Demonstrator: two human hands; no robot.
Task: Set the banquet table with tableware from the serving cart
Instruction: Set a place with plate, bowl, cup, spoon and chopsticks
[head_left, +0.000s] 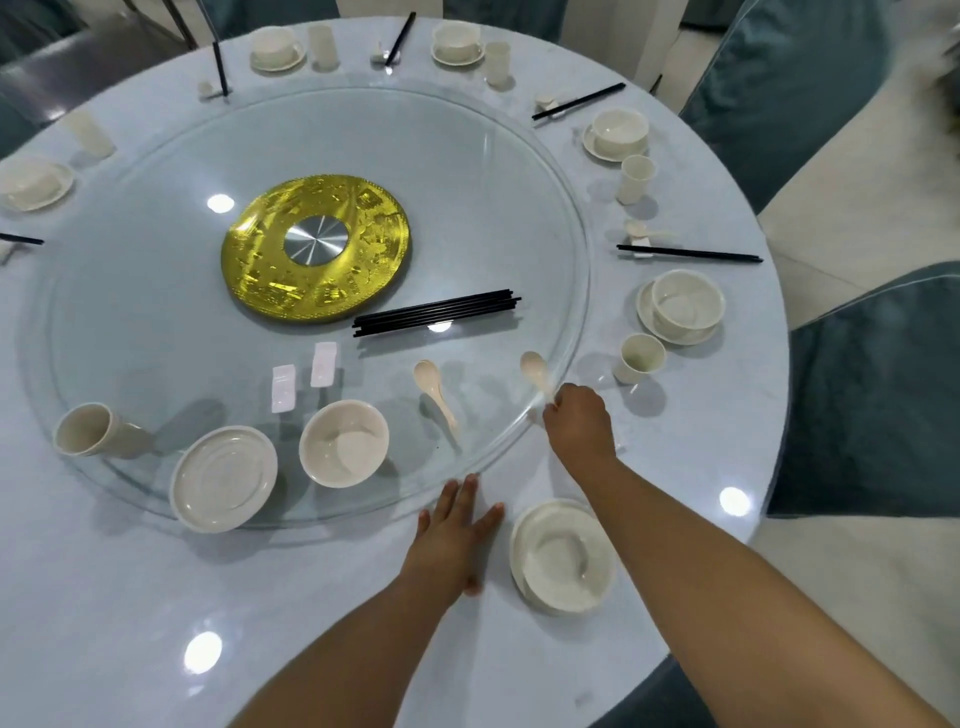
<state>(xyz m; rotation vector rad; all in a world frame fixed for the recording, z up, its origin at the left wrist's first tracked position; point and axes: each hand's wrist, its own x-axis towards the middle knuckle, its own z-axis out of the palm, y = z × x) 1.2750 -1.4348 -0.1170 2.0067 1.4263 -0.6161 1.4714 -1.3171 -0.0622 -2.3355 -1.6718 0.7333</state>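
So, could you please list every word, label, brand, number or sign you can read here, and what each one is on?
None can be read.
Gold disc under the glass turntable: embossed patterns, possibly characters, too blurred to read.
Bowls, such as the one in a saucer near the right arm: plain, no marks visible.
Cups, such as the one by the right edge: plain.
Black chopsticks and the spoon held by the right hand: no print visible.

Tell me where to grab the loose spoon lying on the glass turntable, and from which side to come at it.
Take the loose spoon by its thin handle, which points toward the near edge of the glass turntable. Come from the near side and pinch the handle from above, since it lies flat on the glass. The left hand, resting flat nearby, looks closest; the right hand already holds another spoon.
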